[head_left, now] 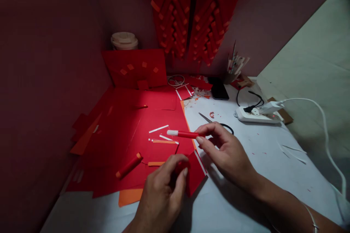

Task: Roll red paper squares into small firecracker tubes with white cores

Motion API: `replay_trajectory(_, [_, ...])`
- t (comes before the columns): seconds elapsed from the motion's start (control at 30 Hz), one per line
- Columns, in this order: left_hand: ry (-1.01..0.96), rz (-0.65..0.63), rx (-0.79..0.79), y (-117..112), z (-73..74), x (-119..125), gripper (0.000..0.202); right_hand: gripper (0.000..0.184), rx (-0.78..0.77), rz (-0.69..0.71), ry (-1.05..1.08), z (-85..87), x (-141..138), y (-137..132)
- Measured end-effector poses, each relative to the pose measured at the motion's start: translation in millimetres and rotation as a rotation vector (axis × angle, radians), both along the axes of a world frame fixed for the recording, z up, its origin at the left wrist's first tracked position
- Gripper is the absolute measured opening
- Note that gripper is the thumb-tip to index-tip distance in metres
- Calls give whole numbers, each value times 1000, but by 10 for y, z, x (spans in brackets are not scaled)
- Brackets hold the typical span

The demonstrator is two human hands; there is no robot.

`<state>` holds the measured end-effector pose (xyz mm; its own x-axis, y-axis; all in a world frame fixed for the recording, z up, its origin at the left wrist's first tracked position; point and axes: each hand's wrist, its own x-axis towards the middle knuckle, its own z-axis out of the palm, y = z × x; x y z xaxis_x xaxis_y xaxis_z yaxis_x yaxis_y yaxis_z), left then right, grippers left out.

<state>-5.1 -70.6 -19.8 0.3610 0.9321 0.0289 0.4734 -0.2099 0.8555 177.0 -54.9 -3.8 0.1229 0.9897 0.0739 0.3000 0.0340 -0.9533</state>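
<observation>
My right hand (226,153) pinches the red end of a felt-tip pen (187,134), its white cap pointing left above the red sheets. Lower down, my left hand (165,185) is curled with thumb and forefinger at a small piece of red paper (197,174) that has a white strip along its right edge. The fingers partly hide that paper. To the left of this hand lies a red paper roll (129,166) with orange ends. Orange strips (164,141) and white strips (158,129) lie on the red sheet (123,123) beyond my hands.
Scissors (205,117) lie partly behind my right hand. A power strip (258,115) with plugged cables sits at right, near a phone (219,89) and a pen cup (232,74). A red panel (136,67) stands at the back, below hanging red paper rolls (175,22).
</observation>
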Motion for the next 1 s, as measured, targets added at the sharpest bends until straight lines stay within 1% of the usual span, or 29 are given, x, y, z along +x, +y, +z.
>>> replay_trajectory(0.07, [-27, -22, -14, -10, -20, -7, 16, 6, 29, -37, -30, 60, 36, -27])
replay_trajectory(0.13, [-63, -48, -112, -26, -44, -32, 15, 5, 34, -50, -58, 100, 71, -75])
replay_trajectory(0.17, [-86, -70, -179, -36, -60, -49, 19, 4, 30, -53, -79, 104, 87, -107])
replay_trajectory(0.23, [-128, -124, -280, -54, -104, -83, 34, 2, 13, -59, -112, 74, 114, -181])
replay_trajectory(0.3, [-121, -163, -290, -61, -155, -108, 40, 4, -30, -67, -95, -9, 129, -262])
replay_trajectory(0.37, [-65, -168, -218, -52, -202, -118, 37, 5, -93, -70, -46, -125, 126, -343])
replay_trajectory(0.5, [26, -179, -29, -32, -252, -111, 30, 11, -235, -24, 39, -336, 83, -481])
replay_trajectory(0.6, [46, -194, 75, -47, -277, -108, 35, 12, -270, -10, 2, -417, 68, -551])
replay_trajectory(0.63, [47, -200, 104, -55, -288, -109, 36, 11, -260, -9, -35, -435, 70, -569])
replay_trajectory(0.7, [41, -213, 165, -70, -314, -109, 33, 9, -185, 3, -137, -465, 79, -602])
replay_trajectory(0.8, [29, -225, 274, -87, -352, -103, 20, 15, 10, 80, -295, -507, 97, -646])
replay_trajectory(0.87, [43, -236, 343, -99, -368, -95, 18, 21, 106, 133, -361, -529, 109, -673])
replay_trajectory(1.0, [132, -264, 473, -134, -364, -77, 14, 28, 141, 184, -402, -552, 145, -709])
